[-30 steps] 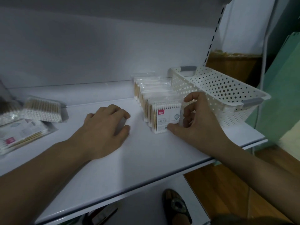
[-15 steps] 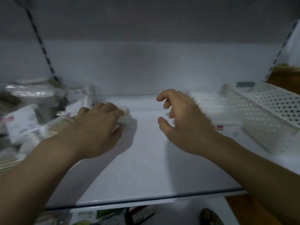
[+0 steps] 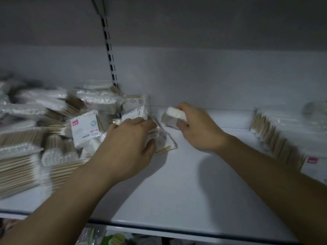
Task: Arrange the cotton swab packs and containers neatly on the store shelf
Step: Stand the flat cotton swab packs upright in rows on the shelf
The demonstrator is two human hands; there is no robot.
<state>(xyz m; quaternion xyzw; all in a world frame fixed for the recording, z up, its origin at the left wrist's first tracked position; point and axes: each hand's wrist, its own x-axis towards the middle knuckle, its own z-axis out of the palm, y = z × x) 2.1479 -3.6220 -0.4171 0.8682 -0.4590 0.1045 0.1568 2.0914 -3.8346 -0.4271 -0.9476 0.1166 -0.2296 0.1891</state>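
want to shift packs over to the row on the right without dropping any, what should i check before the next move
1. Right hand grips a pack: ok.
2. Left hand has hold of the flat pack: cannot tell, its fingers cover the pack.
3. Bare shelf between pile and row: ok.
4. Pile tidy: not ok, packs lie jumbled.
5. Row standing straight: cannot tell, blurred.

White shelf (image 3: 177,183); swab packs (image 3: 21,137) white-tipped, tan-sticked (one label (image 3: 84,129) red-tagged).
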